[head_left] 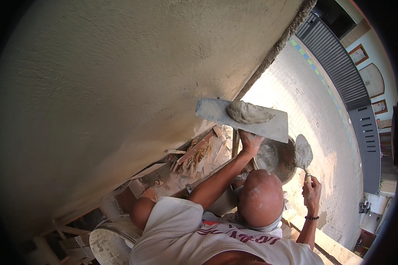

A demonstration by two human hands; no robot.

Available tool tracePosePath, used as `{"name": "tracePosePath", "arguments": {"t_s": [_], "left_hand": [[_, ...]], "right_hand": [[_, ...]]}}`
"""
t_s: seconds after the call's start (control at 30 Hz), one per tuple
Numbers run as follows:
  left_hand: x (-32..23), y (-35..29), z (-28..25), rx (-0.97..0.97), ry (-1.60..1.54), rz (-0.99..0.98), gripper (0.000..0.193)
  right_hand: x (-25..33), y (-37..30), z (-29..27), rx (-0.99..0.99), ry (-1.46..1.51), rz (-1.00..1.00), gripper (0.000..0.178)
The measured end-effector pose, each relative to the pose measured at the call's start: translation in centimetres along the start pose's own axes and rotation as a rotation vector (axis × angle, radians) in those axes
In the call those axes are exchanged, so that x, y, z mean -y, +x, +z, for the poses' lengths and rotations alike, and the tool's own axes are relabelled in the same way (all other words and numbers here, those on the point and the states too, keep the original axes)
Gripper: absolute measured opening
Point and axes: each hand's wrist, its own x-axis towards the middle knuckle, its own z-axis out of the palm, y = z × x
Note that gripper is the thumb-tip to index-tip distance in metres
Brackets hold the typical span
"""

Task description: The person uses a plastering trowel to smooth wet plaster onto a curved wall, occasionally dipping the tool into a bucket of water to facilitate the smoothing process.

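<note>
Item one: a flat rectangular mortar board (pixel 216 112), grey and smeared with cement. It is held up from below, roughly level but dipping a little toward its right end, with its left end close against the plastered wall. A lump of wet grey mortar (pixel 249 113) sits on the board's upper face, right of centre. The lump is elongated and ridged, and rests clear of the board's edges.

Item two: a pointing trowel (pixel 303 153) with a rounded blade and a short handle. It stands upright with the blade uppermost, coated in grey mortar. It is to the right of the board and lower down, apart from it.
</note>
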Motion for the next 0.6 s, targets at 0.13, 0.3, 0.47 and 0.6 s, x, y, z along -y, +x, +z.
{"name": "tracePosePath", "arguments": {"t_s": [0.13, 0.3, 0.47, 0.6], "left_hand": [[1.9, 2.5, -1.8, -0.214, 0.064, 0.097, 0.022], [4.9, 5.4, -5.9, -0.474, -0.201, 0.009, 0.032], [2.9, 9.2, -11.4, -0.6, -0.422, -0.04, 0.03], [1.2, 11.7, -13.7, -0.511, -0.263, -0.132, 0.016]], "right_hand": [[-2.9, 2.2, 2.5, 0.166, -0.085, 0.076, 0.023], [-4.5, 4.9, 4.3, 0.309, -0.187, -0.004, 0.018], [-3.5, 7.8, 5.6, 0.24, -0.498, -0.561, 0.03], [5.0, 8.4, 10.1, 0.235, -0.185, -0.795, 0.034]]}}
